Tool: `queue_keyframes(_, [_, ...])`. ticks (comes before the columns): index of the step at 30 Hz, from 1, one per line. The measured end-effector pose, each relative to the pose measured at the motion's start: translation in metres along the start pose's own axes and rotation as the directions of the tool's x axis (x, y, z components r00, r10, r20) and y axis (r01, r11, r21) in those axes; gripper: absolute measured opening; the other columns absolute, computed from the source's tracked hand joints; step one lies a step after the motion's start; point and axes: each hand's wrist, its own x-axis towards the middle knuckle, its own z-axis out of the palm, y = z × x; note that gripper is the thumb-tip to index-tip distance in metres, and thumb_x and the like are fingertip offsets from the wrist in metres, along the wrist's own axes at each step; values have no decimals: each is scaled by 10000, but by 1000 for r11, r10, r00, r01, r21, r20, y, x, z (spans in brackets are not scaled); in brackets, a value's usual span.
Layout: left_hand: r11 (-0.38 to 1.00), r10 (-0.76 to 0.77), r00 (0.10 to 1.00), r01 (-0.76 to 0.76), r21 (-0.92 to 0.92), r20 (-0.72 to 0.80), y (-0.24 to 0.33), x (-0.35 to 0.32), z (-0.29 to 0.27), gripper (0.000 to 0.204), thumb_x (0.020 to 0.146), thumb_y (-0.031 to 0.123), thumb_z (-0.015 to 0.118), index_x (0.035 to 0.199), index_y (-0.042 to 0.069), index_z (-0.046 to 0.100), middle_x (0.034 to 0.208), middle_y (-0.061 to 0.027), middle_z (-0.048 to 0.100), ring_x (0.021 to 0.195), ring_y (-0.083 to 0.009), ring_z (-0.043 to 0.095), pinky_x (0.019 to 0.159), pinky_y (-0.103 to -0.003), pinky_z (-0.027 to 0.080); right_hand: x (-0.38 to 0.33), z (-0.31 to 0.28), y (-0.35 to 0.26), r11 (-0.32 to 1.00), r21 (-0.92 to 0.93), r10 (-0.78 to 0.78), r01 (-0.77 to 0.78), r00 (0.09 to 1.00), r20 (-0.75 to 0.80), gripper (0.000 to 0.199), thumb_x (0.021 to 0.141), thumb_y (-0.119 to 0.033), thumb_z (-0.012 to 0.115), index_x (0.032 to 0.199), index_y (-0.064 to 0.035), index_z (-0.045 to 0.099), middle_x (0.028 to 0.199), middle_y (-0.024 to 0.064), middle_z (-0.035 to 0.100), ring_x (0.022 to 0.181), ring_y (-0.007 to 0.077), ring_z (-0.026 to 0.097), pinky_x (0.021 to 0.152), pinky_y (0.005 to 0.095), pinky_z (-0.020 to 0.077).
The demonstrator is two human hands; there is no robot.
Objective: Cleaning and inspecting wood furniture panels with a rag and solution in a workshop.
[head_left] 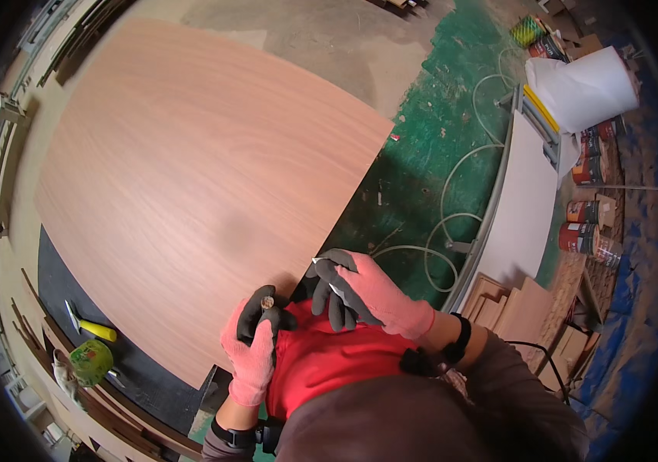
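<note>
Our left hand (252, 343), in a pink glove with dark grey coated fingers, pinches a small round brownish piece (267, 302) between thumb and fingers, just above the near edge of the broad flat pale-brown wood-grain panel (206, 177). We see its round end facing up; its length is hidden in the grip, so we cannot tell its long axis. Our right hand (360, 289), gloved alike and well clear of the left, curls around a slim whitish object (337, 292), near the panel's right edge. Its long axis slants, one end pointing up and left past our fingertips, the other running down and right into the grip.
</note>
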Motion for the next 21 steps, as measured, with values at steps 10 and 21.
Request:
queue_keyframes(10, [994,-6,999,0,-114,-47,-9,-1,-5,293,769,0,482,1043,-67,559,885,-84,590,751,-121,550,702,-240,448,4,6,-11,991,-25,128,-129,991,-38,301,926,-280,391,956,8,473,662,126,589,424,158,536,333,245,379])
queue_keyframes(21, [991,-23,999,18,-130,-43,-10,-1,-3,301,762,-14,484,1047,-82,555,884,-101,598,716,-134,583,682,-243,462,1,10,-2,996,-27,88,-90,994,-67,235,889,-117,271,1043,-21,419,671,148,585,424,181,541,330,249,392])
